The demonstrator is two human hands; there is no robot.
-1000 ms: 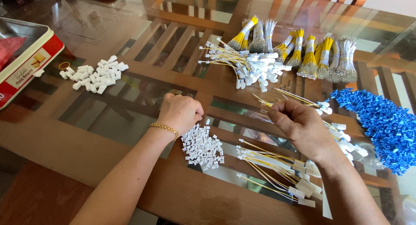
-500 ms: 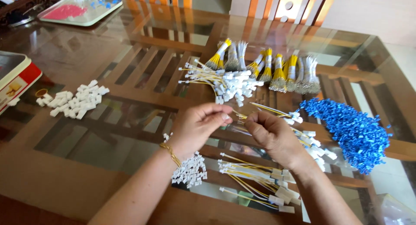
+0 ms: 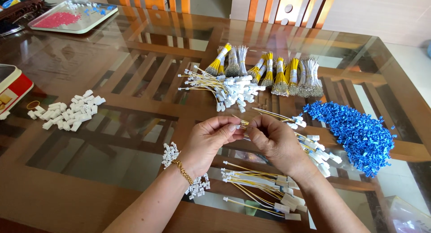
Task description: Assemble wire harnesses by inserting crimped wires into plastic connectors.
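Pinching together at the centre of the frame, the left hand [image 3: 208, 141] and right hand [image 3: 276, 141] meet fingertip to fingertip over a glass table [image 3: 134, 139], both closed on a thin yellow wire [image 3: 244, 124] that shows between them; what its end carries is too small to tell. A gold bracelet [image 3: 183, 171] sits on the left wrist. Below the hands lie finished leads [image 3: 260, 188] with white plugs, and small white connectors [image 3: 197, 186] by the left forearm. Right of centre is a blue heap [image 3: 354, 134]. Above, tied wire bundles [image 3: 278, 71] fan out beside more leads [image 3: 224, 87]. White housings [image 3: 69, 114] lie at the left, a red tin [image 3: 13, 87] at the left edge, a tray [image 3: 72, 17] in the upper left.
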